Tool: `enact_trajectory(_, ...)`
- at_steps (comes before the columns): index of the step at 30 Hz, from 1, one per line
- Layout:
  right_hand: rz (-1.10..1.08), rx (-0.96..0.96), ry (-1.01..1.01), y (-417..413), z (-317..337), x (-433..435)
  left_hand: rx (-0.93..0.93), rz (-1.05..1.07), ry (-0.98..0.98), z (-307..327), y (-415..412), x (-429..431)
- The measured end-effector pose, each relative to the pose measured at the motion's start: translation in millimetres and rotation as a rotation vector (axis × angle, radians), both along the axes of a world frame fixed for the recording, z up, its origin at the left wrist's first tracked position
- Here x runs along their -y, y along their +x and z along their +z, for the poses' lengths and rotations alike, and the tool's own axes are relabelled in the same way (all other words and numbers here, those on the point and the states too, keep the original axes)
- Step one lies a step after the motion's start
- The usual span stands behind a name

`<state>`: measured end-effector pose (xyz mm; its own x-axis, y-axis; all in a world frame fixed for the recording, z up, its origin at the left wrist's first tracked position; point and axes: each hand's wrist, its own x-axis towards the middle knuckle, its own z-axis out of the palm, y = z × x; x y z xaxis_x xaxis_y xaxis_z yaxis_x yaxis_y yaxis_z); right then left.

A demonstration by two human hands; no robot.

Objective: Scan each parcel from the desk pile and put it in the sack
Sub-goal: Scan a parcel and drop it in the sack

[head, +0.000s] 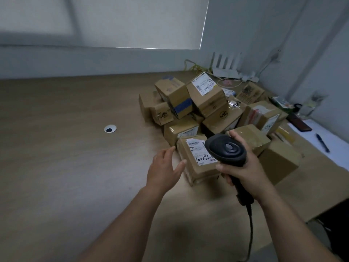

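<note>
A: In the head view, where was the parcel point(190, 167)?

B: At the near edge of the pile point(205, 103) on the desk point(75, 157), label up. The left hand point(163, 173) hovered just beside it, fingers spread and loose, holding nothing. The right hand point(243, 171) was clenched round the scanner point(227, 148) above it.

A: How would it handle?

B: Probably light and stiff, being taped cardboard. Opposite sides looked the best hold, as the tape might be slick. Boxes crowded behind it, and a pen point(323, 142) lay far right. No sack showed.
</note>
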<state>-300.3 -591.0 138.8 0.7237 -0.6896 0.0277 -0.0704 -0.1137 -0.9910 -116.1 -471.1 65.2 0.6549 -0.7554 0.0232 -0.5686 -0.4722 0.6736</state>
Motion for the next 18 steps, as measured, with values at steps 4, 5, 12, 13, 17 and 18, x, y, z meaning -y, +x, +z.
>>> enact_trajectory(4,-0.045,-0.067,-0.010,6.9,-24.9,21.6,-0.138,-0.031,0.069,-12.8,3.2,25.4)
enact_trajectory(5,-0.062,-0.087,-0.017,8.7,-31.3,27.4,-0.158,-0.031,0.084,-15.9,3.3,31.2)
enact_trajectory(12,-0.037,-0.163,-0.002,16.3,-70.5,66.1,-0.282,0.098,0.139,-40.9,-8.9,68.4)
enact_trajectory(13,-0.015,-0.179,-0.007,16.1,-75.6,70.7,-0.302,0.122,0.144,-44.2,-12.9,73.9)
enact_trajectory(17,0.084,-0.307,-0.033,11.3,-91.7,86.1,-0.417,0.204,0.086,-55.4,-29.6,93.1)
enact_trajectory(18,0.107,-0.323,-0.029,8.6,-93.0,90.0,-0.452,0.230,0.041,-58.5,-33.3,97.7)
